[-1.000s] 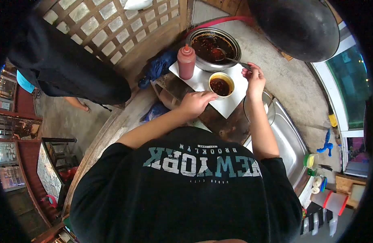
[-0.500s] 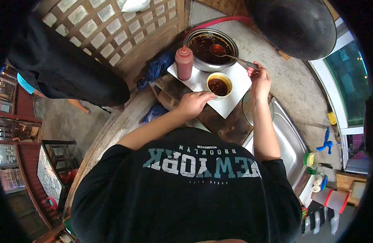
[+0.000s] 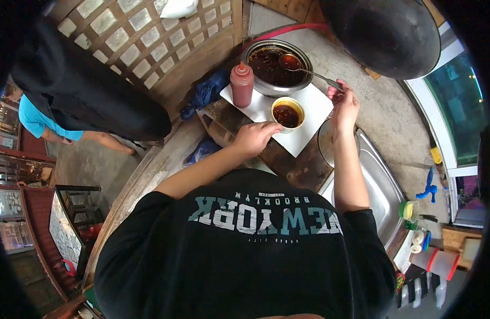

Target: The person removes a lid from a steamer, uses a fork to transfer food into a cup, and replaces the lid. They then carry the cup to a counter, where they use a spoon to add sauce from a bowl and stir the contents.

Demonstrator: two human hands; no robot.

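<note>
While the wearer leans over the tabletop [image 3: 303,169], the left hand [image 3: 253,138] rests by the near side of the cup [image 3: 290,102], fingertips seemingly touching its wall; can't tell whether it grips or only steadies. Cup is upright on a white board [image 3: 317,106], part filled with dark sauce. Right hand [image 3: 345,106] is off to the right, fingers clenched on the end of a spoon [image 3: 311,72]; its wrist passes above a clear round dish [image 3: 326,141], sink [image 3: 380,181] beside that.

Squeeze bottle [image 3: 242,87], upright, red contents, left of the cup, nothing holding it. Just behind the cup is the pot [image 3: 282,91], with more dark sauce; the spoon's bowl is within its rim and looks loaded. Whether it is clear of the surface, can't tell.

Step in hand looks like scooping sauce. Next move calls for a level spoon and a steady wrist, judging by the full bowl; tilting it could drip on the board.

Farther out: blue plastic [image 3: 208,90] left of the pot, dark wok [image 3: 386,37] at upper right, person in blue [image 3: 35,117] far left.
</note>
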